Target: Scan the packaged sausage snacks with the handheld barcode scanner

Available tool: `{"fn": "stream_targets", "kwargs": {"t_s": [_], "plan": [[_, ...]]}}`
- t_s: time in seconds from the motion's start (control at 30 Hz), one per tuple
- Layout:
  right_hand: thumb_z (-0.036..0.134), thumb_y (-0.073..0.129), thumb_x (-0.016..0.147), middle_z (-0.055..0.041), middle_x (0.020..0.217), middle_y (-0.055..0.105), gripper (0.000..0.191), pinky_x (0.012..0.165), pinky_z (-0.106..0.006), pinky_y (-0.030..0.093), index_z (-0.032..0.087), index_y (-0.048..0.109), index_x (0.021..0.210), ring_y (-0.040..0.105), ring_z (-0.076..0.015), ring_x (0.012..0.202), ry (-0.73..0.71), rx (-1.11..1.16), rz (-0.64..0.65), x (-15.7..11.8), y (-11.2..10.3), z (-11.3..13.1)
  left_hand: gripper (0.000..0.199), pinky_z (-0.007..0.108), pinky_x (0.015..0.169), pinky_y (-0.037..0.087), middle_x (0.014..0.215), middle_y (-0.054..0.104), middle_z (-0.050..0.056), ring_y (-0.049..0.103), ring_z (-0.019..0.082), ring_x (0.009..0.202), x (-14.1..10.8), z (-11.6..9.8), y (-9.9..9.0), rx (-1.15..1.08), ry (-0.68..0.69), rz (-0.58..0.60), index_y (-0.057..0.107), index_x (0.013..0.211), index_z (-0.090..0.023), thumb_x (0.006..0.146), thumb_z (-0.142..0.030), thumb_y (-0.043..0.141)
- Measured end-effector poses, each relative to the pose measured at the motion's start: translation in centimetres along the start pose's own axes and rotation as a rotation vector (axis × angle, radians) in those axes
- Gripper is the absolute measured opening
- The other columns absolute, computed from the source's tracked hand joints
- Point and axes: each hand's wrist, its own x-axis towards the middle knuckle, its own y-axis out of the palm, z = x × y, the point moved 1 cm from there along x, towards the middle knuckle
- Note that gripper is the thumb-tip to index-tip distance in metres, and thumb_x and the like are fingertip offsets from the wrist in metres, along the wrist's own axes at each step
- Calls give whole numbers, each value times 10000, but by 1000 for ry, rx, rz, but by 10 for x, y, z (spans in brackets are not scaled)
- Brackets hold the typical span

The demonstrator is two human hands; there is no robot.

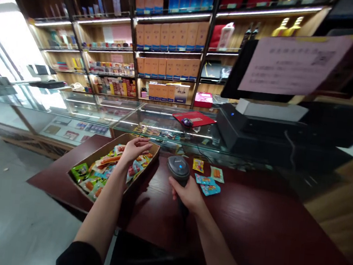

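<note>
A person is working at a dark red shop counter (249, 214), the left hand (135, 150) held open with fingers (146, 145) spread at the far rim of a shallow cardboard tray (99, 158). Whether those fingers are touching the rim cannot be told from this angle. The tray is sitting on the counter, packed with loose snack packets (107, 171) in green, orange and blue wrappers. The right hand (187, 194) is clenched around the grip of a dark grey handheld barcode scanner (178, 168), whose head is pointing up and showing a small blue light, just beside the tray. A few small loose packets (207, 178) are lying on the counter to the right of the scanner, apart from the tray. Beyond them, a glass display case (72, 114) is running along the counter's far edge, a red folder (194, 118) is lying on its top, and a black till printer (242, 130) is standing to the right beneath a paper notice (295, 62). Wooden shelves (170, 36) stacked with boxed goods are lining the back wall.
</note>
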Motion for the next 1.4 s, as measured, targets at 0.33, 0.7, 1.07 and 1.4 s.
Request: {"fn": "stream_targets", "kwargs": {"t_s": [0.33,0.7,1.07,1.4], "plan": [[519,700,747,27,467,551,376,390,-222,405,168,574,703,504,-109,368,53,39,-301,-39,-108,-25,533,286,613,566,781,702,63,676,179,719,-6,87,156,97,-185,309,663,916,-121,516,-385,895],[504,703,752,30,470,558,369,390,-214,423,152,595,714,513,-105,370,101,63,-462,-70,-166,-43,319,296,885,497,1045,734,88,672,217,980,-2,115,242,923,264,646,707,1055,-180,755,-101,634],[511,705,740,31,473,558,373,388,-217,431,156,593,725,515,-110,374,122,88,-478,-78,-174,-47,187,339,859,494,882,714,158,671,315,945,-7,128,260,1166,243,742,679,684,-174,544,-54,711],[492,701,750,37,482,563,352,405,-222,429,162,581,754,515,-111,382,133,56,-388,-72,-154,-42,240,253,600,453,644,651,15,635,200,651,-2,119,193,901,144,504,573,657,-206,582,-282,788]]}}
